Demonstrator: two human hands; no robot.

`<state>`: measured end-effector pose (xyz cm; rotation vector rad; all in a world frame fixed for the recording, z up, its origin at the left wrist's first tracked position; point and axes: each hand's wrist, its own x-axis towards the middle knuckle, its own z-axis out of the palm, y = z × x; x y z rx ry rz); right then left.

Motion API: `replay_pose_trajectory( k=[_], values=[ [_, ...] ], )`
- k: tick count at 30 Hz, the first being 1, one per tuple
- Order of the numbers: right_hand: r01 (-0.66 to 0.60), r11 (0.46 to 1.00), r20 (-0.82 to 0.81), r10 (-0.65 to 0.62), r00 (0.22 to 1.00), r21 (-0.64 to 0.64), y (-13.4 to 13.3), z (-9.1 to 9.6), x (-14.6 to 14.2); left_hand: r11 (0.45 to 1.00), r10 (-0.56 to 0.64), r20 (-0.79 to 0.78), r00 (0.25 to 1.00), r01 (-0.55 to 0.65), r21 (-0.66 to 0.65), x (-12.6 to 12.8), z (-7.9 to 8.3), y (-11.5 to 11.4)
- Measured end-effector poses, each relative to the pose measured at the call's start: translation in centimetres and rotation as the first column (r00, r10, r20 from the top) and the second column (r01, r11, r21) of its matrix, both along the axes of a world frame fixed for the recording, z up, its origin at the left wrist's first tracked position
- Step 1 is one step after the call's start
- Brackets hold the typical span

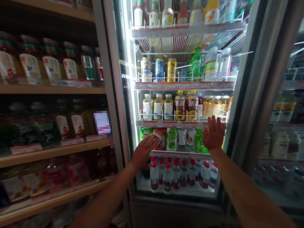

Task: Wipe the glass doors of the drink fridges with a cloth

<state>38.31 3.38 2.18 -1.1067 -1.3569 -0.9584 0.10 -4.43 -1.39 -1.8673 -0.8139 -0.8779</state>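
Observation:
My left hand (143, 150) reaches toward the lower part of a lit drinks fridge (185, 85), its fingers stretched forward and a little blurred. By its fingertips is a red carton (161, 139) with a pale patch; I cannot tell whether they touch. My right hand (214, 133) is raised flat with its fingers up, in front of the right end of the same shelves. Nothing shows in it. Green cartons (171, 139) and clear bottles (190, 140) stand between the two hands. Faint reflections at the left suggest glass before the shelves.
Above are iced tea bottles (180, 106), a gold can (172, 70) and a green bottle (196, 61). Red-capped water bottles (167, 177) fill the bottom. Wooden shelves (52, 89) of bottles stand left. A metal frame (263, 79) and another fridge (282, 126) are right.

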Motion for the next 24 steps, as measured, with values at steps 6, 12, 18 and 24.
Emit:
replay_pose_trajectory(
  k=[6, 12, 18, 24],
  values=[
    [-0.005, 1.0, 0.002, 0.005, 1.0, 0.026, 0.3, -0.1, 0.1, 0.997, 0.073, 0.059, 0.996, -0.074, 0.008, -2.0, -0.1, -0.9],
    [0.006, 0.999, 0.01, -0.006, 1.0, 0.047, 0.2, 0.0, 0.0, 0.969, 0.248, 0.378, 0.892, -0.231, -0.09, -3.6, -1.6, -1.5],
    [0.027, 0.999, 0.013, -0.027, 1.0, 0.03, -0.1, 0.1, -0.1, 0.965, 0.258, 0.424, 0.868, -0.207, -0.163, -5.5, -3.8, -1.5],
    [0.02, 1.0, -0.001, -0.02, 1.0, -0.011, 0.1, 0.0, 0.0, 0.971, 0.239, 0.571, 0.785, -0.192, -0.142, -5.8, -1.9, -0.2]
  ],
)
